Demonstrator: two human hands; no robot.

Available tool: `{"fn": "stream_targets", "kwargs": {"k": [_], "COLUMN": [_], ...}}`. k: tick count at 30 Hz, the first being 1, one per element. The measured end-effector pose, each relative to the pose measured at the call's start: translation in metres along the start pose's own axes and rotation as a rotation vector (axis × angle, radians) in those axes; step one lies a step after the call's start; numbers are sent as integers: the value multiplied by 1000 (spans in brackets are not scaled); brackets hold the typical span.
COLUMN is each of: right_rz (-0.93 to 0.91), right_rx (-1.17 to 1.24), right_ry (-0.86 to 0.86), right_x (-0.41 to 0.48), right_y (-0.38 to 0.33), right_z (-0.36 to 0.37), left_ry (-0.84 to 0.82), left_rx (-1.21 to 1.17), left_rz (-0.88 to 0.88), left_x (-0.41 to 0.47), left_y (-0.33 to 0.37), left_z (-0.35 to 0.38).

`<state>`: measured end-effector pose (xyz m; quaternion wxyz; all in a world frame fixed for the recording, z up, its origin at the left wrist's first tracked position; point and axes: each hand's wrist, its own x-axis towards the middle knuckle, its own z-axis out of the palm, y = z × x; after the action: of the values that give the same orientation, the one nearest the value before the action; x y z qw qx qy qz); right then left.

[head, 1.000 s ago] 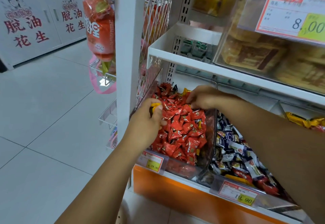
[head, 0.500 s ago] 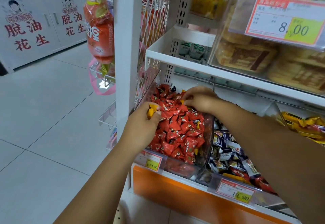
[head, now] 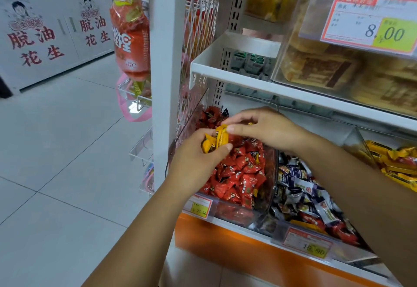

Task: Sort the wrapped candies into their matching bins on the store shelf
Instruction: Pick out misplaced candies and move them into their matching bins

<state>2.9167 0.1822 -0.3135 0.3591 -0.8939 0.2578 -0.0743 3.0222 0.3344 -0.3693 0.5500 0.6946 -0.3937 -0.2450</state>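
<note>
Left hand (head: 196, 165) is cupping a small clutch of yellow candies (head: 208, 145), thumb closing over them, above the red candies (head: 239, 174) in the clear bin (head: 234, 213). Right hand (head: 270, 128) is pinching one more yellow piece (head: 222, 133) between thumb and forefinger. This piece is touching the clutch, with its long axis standing roughly upright.

Judgement: matching yellow stock (head: 397, 162) is lying well to the right, beyond the dark-wrapped candies (head: 302, 187). The load is probably needing a rightward carry. The right hand is reaching in from that side; the left is holding the bulk.
</note>
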Motion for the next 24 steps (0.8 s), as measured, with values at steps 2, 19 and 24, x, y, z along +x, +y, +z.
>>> {"fn": "stream_targets", "kwargs": {"k": [2, 19, 24], "right_rz": [68, 265, 128], "right_rx": [-158, -737, -90], "right_ry": [92, -25, 229], "right_x": [19, 103, 61], "right_y": [15, 81, 57], "right_z": [-12, -5, -15], "left_ry": [30, -18, -9], "left_rx": [-22, 10, -86], "left_rz": [-23, -69, -114], "left_x": [3, 6, 7], "left_y": [-3, -15, -13], "left_z": [-4, -12, -9]}}
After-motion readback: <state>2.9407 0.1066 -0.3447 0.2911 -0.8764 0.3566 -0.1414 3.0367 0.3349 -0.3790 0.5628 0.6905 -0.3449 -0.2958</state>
